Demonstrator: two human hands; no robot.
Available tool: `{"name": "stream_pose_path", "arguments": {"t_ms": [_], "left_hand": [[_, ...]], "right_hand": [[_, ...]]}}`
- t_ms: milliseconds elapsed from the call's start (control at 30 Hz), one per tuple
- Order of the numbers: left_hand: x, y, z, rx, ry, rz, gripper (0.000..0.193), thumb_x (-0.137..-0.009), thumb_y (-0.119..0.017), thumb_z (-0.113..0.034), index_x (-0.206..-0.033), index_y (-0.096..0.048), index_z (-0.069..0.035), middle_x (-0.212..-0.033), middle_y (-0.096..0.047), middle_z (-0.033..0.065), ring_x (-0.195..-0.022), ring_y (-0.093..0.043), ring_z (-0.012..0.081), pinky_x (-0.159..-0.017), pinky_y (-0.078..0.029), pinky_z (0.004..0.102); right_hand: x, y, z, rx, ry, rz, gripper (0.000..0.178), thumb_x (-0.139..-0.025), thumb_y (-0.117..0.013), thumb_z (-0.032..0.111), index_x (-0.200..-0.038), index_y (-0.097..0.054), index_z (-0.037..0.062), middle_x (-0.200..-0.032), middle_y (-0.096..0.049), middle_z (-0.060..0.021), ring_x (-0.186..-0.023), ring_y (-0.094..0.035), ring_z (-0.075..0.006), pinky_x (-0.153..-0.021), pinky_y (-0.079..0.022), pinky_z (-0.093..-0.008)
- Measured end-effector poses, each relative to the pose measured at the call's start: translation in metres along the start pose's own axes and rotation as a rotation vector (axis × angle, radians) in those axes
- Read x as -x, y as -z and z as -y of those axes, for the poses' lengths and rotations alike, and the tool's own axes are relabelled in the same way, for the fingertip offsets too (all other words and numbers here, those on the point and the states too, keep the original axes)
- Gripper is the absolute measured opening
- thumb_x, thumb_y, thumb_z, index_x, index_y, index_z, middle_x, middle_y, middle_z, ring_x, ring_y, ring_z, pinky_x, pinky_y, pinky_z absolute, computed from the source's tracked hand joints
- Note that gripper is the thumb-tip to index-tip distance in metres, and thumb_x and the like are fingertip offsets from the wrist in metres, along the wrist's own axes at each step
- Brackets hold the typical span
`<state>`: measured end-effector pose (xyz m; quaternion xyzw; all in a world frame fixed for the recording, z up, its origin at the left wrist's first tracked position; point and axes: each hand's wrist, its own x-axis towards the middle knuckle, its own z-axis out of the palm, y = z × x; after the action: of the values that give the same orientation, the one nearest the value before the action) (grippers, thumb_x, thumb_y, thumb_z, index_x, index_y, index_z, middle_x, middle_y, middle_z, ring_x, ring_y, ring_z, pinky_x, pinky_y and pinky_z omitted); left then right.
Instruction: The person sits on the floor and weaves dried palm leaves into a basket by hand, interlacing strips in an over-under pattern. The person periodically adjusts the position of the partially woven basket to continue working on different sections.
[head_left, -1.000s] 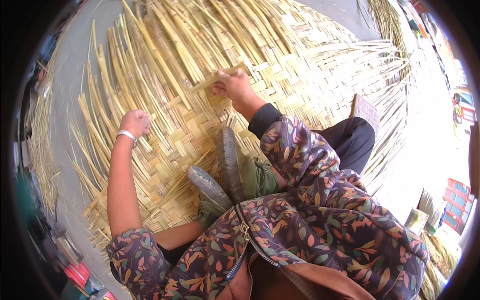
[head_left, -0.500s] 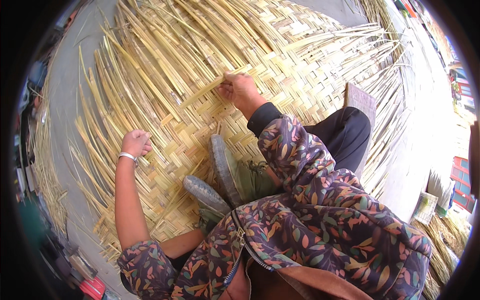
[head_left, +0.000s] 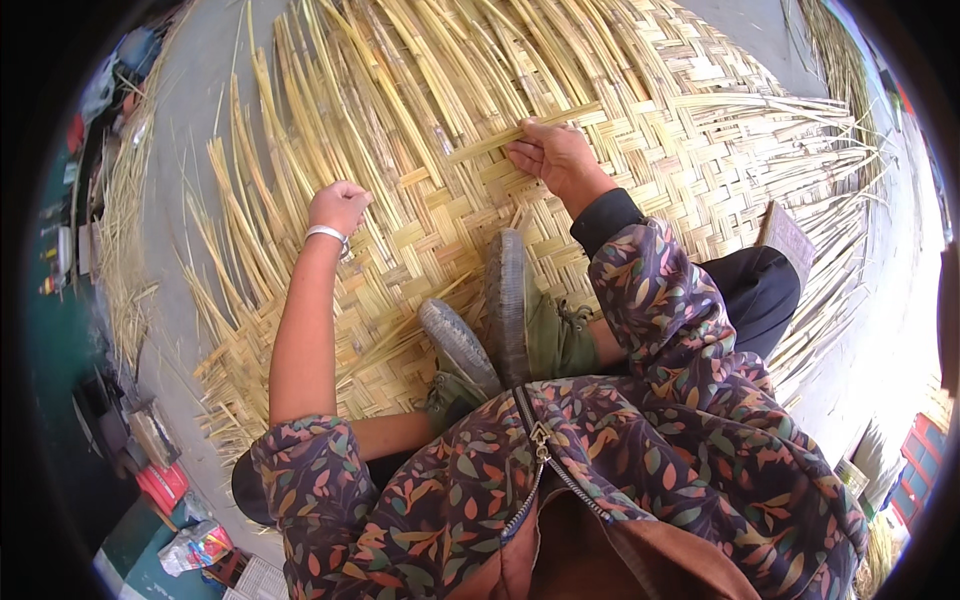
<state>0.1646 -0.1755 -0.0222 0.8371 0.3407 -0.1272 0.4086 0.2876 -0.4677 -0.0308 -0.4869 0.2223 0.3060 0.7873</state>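
Note:
A large mat of flat, straw-coloured split-reed strips spreads in front of me in a slanted weave. My right hand is closed on a pale reed strip, pinched between thumb and fingers, lying crosswise at the border between woven part and loose strips. Over the left part of the mat, my left hand is closed, fingers curled beside the long loose strips. Whatever it holds, if anything, is hidden by the fingers. A white band circles the left wrist.
My shoes rest on the woven part. A small board lies by my right knee. Loose strip ends fan out at the right. Reed bundles lie at far right, with a red item and a plastic bag at lower left.
The view has swung, so mat, shoes and hands appear farther right and higher. My right hand still pinches the strip; the left hand stays closed over the mat's left part.

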Motion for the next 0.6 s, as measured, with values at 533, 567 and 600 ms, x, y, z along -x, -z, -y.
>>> {"name": "stream_pose_path", "arguments": {"t_ms": [533,567,600], "left_hand": [[0.061,-0.038,-0.009,-0.687,-0.562,-0.439,0.016,-0.081,-0.062,-0.015,-0.095,-0.066,-0.008,-0.104,-0.061,0.0106,-0.091,-0.058,0.0276,-0.080,-0.048,0.0366],[0.064,-0.047,-0.015,-0.670,-0.603,-0.446,0.019,-0.081,-0.062,-0.016,-0.098,-0.066,-0.008,-0.104,-0.061,0.0103,-0.093,-0.058,0.0272,-0.081,-0.048,0.0370],[0.069,-0.052,-0.019,-0.660,-0.636,-0.459,0.022,-0.081,-0.062,-0.016,-0.102,-0.065,-0.008,-0.104,-0.061,0.0099,-0.095,-0.057,0.0268,-0.082,-0.048,0.0374]], "right_hand": [[0.017,0.008,-0.009,0.163,0.160,-0.053,0.017,-0.091,-0.055,0.011,-0.102,-0.053,-0.0014,-0.088,-0.062,-0.0114,-0.073,-0.065,-0.0183,-0.061,-0.053,-0.0265],[0.018,0.007,-0.010,0.140,0.143,-0.060,0.017,-0.091,-0.055,0.012,-0.102,-0.054,-0.0016,-0.088,-0.062,-0.0114,-0.073,-0.065,-0.0183,-0.061,-0.053,-0.0264],[0.022,0.000,-0.010,0.116,0.122,-0.057,0.017,-0.091,-0.054,0.012,-0.101,-0.054,-0.0018,-0.088,-0.062,-0.0115,-0.073,-0.065,-0.0184,-0.060,-0.053,-0.0263]]}}
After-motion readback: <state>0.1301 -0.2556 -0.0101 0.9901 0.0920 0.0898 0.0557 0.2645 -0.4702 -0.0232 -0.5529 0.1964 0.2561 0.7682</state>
